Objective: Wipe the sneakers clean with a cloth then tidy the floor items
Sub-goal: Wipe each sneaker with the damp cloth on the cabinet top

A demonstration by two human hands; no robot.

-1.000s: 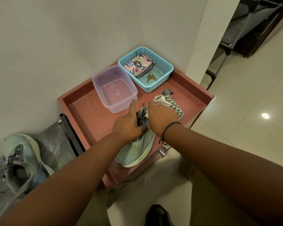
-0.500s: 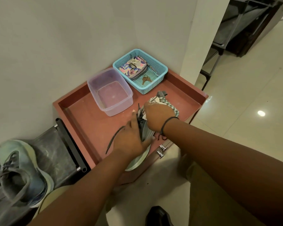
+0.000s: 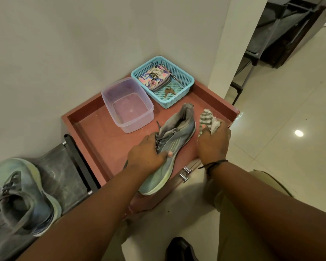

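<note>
A grey-green sneaker (image 3: 175, 140) lies on its side on the red tray-top cabinet (image 3: 94, 136), toe toward me and past the front edge. My left hand (image 3: 147, 157) grips it over the laces, thumb on the side. My right hand (image 3: 213, 142) holds a bunched striped cloth (image 3: 208, 119) just right of the sneaker's heel, apart from the shoe. The second sneaker (image 3: 24, 196) sits upright on a dark rack at the lower left.
A clear plastic tub (image 3: 109, 102) and a blue basket (image 3: 186, 76) holding a patterned pouch and keys stand at the back of the tray, against the wall. Pale tiled floor (image 3: 282, 129) spreads to the right. A dark shoe tip (image 3: 181, 249) shows at the bottom.
My right hand with the cloth has come off the sneaker and moved to its right. The sneaker has been turned, so its side and heel opening show.
</note>
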